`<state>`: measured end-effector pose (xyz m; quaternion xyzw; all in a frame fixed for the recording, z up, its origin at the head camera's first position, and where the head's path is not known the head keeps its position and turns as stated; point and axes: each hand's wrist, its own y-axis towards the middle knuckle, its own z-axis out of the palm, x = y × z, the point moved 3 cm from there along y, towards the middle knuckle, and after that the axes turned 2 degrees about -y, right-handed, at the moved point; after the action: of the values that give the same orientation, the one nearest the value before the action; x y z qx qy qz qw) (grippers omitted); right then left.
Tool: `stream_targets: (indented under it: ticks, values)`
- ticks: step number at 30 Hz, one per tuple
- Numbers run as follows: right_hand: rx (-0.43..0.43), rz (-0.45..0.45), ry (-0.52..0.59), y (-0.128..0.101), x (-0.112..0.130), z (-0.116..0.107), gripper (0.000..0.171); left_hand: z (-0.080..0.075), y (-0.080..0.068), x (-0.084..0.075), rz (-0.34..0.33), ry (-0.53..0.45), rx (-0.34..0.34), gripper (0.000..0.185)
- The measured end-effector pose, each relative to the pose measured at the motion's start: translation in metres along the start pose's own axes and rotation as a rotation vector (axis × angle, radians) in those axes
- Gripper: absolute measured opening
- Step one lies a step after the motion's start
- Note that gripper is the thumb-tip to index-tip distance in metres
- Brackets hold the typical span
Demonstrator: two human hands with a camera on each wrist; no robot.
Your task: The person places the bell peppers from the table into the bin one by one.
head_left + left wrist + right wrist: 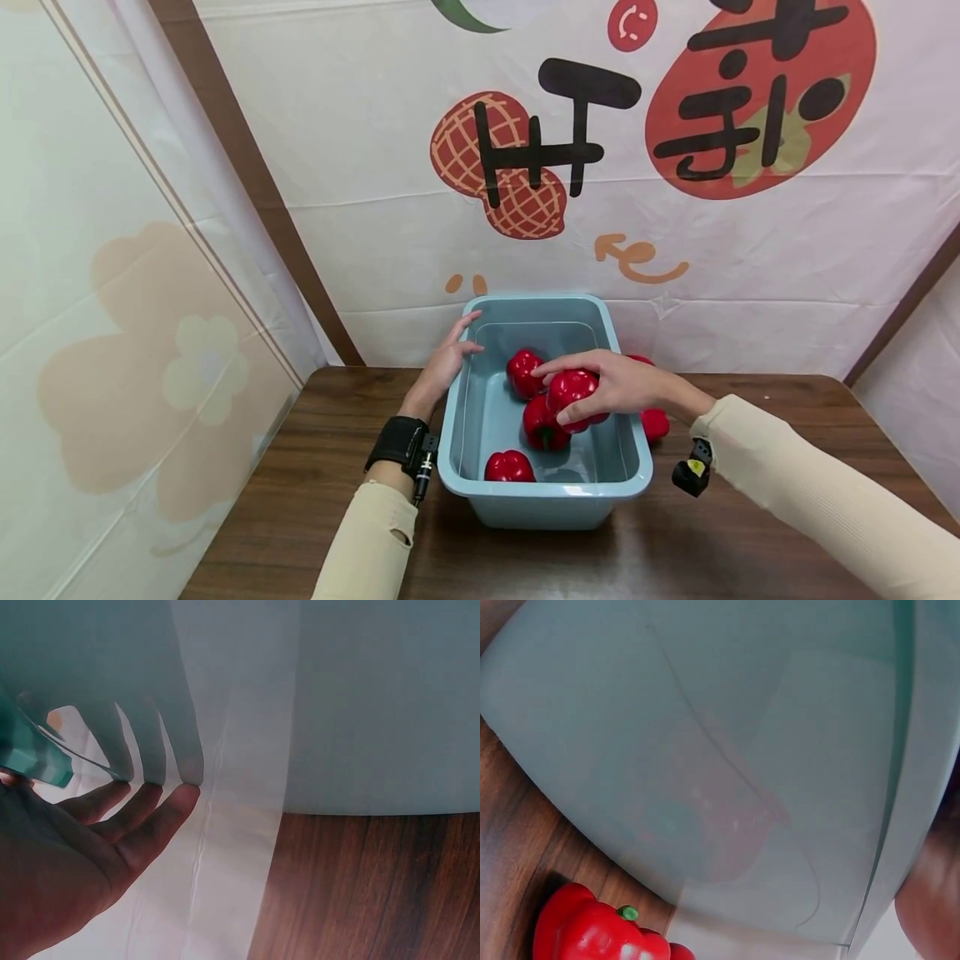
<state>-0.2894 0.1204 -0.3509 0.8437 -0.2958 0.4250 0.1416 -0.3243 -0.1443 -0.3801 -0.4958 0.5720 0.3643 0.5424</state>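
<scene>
A light blue plastic bin (543, 510) stands on the table with red bell peppers inside. My left hand (444, 367) is at its left rim, thumb over the edge; in the left wrist view the fingertips of that hand (97, 847) touch the bin's outer wall (375, 712). Over the right side of the bin, my right hand (618, 385) grips a red bell pepper (572, 395) between thumb and fingers. Beneath it lies another pepper (542, 427), with one pepper (524, 371) behind and one pepper (509, 467) near the front wall.
Outside the bin on the right, a red bell pepper (655, 423) sits on the brown wooden table (750, 500), with more red behind it. The right wrist view shows a pepper (592, 926) beside the bin wall. A printed cloth (360, 208) hangs behind.
</scene>
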Motion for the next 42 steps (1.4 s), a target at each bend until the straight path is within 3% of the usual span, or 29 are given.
stream_targets:
  ticks: [8, 42]
  values:
    - [0.04, -0.006, -0.004, 0.001, 0.002, 0.002, 0.075, -0.003, 0.012, 0.017, 0.022, -0.002, -0.026, 0.06]
    - [0.081, -0.037, -0.113, 0.0, 0.005, 0.008, 0.072, -0.001, 0.01, 0.017, 0.055, -0.011, -0.044, 0.06]
